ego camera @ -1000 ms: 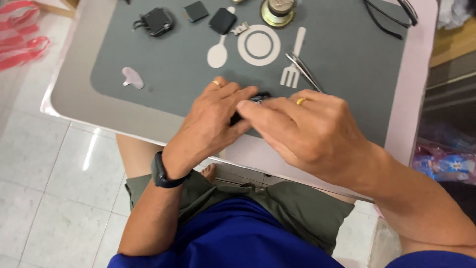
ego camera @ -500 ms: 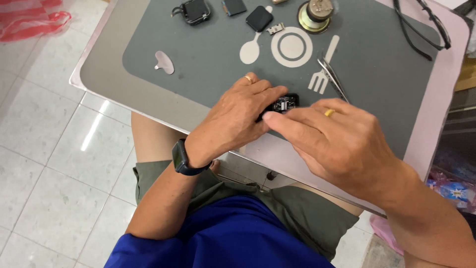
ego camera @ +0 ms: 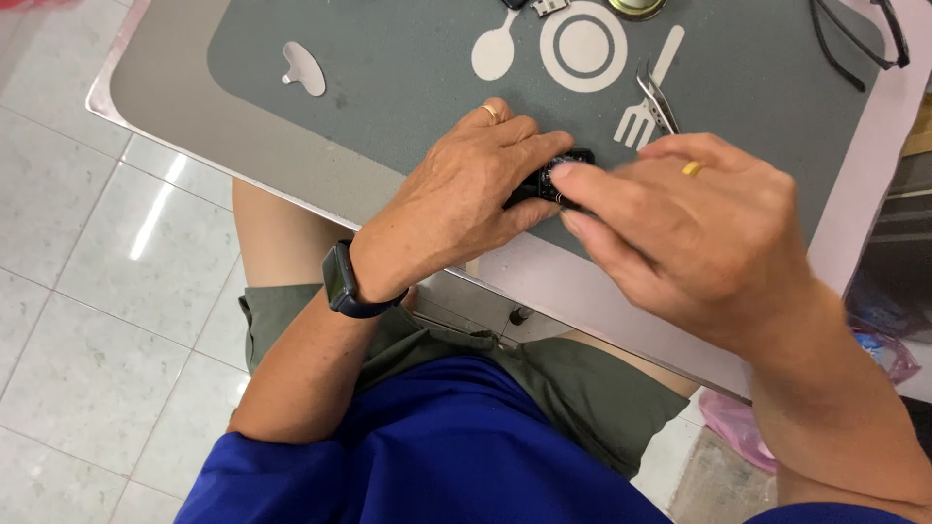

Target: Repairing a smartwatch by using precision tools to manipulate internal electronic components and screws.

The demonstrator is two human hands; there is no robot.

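My left hand [ego camera: 466,189] grips a small black device [ego camera: 555,178] and presses it on the grey mat [ego camera: 388,87] near the table's front edge. A ring sits on one of that hand's fingers and a dark watch on its wrist. My right hand [ego camera: 689,233], also ringed, is blurred; its fingertips touch the device's right side, and most of the device is hidden under both hands.
Metal tweezers [ego camera: 656,97] lie on the mat just beyond my hands. A small flat white piece [ego camera: 305,69] lies at the mat's left. Black glasses [ego camera: 859,44] rest at the far right. The mat carries a white spoon, plate and fork print. Tiled floor lies to the left.
The camera has shifted, so the table sits higher and further right in view. My hands stay on the black device; the right hand has spread and now blurs with motion.
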